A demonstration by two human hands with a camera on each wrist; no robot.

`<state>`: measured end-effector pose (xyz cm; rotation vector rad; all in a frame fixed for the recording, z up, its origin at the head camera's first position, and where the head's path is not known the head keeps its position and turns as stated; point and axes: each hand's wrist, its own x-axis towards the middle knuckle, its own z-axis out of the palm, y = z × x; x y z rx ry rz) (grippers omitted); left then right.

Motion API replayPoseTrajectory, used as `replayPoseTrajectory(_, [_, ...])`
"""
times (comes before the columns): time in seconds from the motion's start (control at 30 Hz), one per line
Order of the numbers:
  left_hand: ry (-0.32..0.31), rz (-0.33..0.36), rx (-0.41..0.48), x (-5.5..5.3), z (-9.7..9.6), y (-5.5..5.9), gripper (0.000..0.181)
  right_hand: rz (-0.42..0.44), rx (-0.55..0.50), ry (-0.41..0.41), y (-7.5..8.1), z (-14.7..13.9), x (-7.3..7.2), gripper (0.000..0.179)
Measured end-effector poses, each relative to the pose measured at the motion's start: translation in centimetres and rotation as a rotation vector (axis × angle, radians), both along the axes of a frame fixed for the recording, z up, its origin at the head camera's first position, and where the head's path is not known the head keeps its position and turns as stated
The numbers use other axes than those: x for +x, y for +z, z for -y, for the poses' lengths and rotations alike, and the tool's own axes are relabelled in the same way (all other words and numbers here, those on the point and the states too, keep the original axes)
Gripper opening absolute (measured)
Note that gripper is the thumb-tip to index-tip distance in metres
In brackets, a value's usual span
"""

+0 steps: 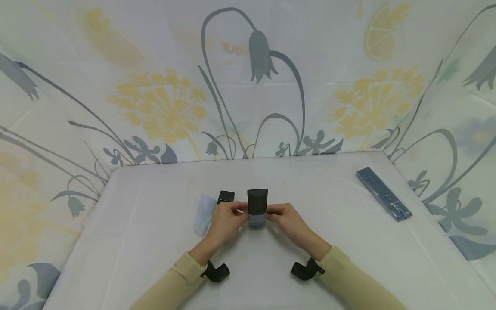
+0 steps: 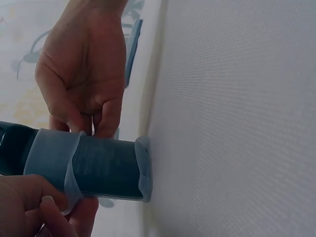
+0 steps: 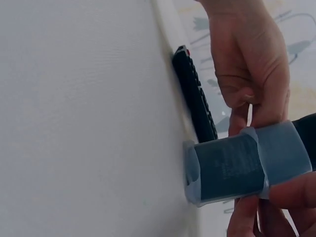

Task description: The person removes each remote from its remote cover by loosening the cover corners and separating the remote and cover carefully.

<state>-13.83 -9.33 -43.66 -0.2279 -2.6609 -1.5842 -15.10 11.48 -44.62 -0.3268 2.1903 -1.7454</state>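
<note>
A black remote control [image 1: 257, 200] stands on end between both hands, its lower part inside a translucent silicone cover [image 1: 257, 220]. From the left, my left hand [image 1: 226, 219] pinches the cover's rolled edge [image 2: 74, 168] with thumb and fingers. On the opposite side my right hand [image 1: 291, 224] pinches the same edge. The wrist views show the cover in a doubled band around the remote's middle, with its crumpled end at the table. Small faint print shows through on the dark body [image 3: 229, 165].
Behind my left hand lie a small black remote [image 1: 226, 196] and a pale translucent sleeve [image 1: 203, 214]. A long dark remote [image 1: 383, 193] lies at the right of the white table [image 1: 147, 241]. Patterned cloth [image 1: 162, 107] hangs around the back and sides.
</note>
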Motion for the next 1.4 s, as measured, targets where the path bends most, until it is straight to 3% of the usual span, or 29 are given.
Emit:
replayPoseTrajectory(0.23, [-0.009, -0.054, -0.041, 0.0, -0.1, -0.5, 0.024, -0.071, -0.013, -0.057, -0.4, 0.4, 0.0, 0.028])
replayPoseTrajectory(0.47, [-0.053, -0.194, -0.104, 0.3, -0.1, -0.9, 0.021, -0.192, 0.004, -0.055, -0.8, 0.7, 0.3, 0.030])
replayPoseTrajectory(0.73, [-0.089, -0.329, -0.163, -0.4, 0.0, -1.3, 0.016, -0.294, 0.085, -0.059, -1.1, 0.7, 0.1, 0.030])
replayPoseTrajectory(0.97, [-0.093, -0.277, -0.222, -0.5, -0.1, -1.1, 0.015, -0.365, 0.171, -0.046, -1.1, 0.8, -0.3, 0.030])
replayPoseTrajectory(1.4, [-0.120, -0.213, -0.292, -0.8, 0.0, -1.3, 0.014, -0.417, 0.278, -0.008, -1.4, 0.7, -0.6, 0.027])
